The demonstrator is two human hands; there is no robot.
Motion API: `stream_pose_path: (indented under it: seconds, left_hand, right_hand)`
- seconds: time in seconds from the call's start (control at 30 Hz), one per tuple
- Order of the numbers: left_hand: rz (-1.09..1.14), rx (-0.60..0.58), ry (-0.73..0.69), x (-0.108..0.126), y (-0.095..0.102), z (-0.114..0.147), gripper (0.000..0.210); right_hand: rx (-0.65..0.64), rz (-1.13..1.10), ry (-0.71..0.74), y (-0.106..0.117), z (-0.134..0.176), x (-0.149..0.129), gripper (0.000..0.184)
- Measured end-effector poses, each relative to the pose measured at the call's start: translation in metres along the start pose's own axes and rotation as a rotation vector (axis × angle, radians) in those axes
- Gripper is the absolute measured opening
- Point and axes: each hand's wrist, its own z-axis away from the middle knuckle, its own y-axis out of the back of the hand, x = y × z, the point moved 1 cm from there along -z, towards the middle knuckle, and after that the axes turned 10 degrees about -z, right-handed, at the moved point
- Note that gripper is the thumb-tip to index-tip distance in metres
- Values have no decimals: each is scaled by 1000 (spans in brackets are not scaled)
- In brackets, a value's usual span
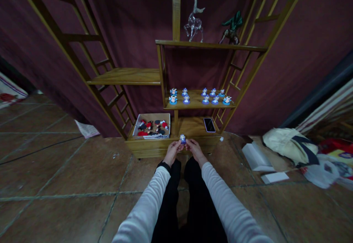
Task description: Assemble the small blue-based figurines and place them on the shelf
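Between the fingertips of my left hand [173,150] and my right hand [194,148] is a small purple-and-white figurine [182,138], held upright by its base. Both hands are closed on it, in front of the low shelf edge. Above them, on the middle right shelf [195,105], similar figurines stand in two rows. A blue-based figurine [173,100] is at the left end, purple-based ones such as this figurine [186,99] stand further in, and another blue-based figurine [227,100] is at the right end.
A cardboard box [168,123] of red and black figures sits on the bottom shelf, left of a phone [209,125]. A glass deer [194,24] and a green statue [232,28] stand on the top shelf. White boxes [256,157] and a bag [289,145] lie on the floor at right.
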Motion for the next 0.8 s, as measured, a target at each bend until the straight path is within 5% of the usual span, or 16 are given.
stream_pose_path:
  seconds: [0.8]
  left_hand:
    - [-30, 53, -120, -3, 1, 0, 41]
  right_hand:
    - [54, -35, -17, 1, -1, 1, 35]
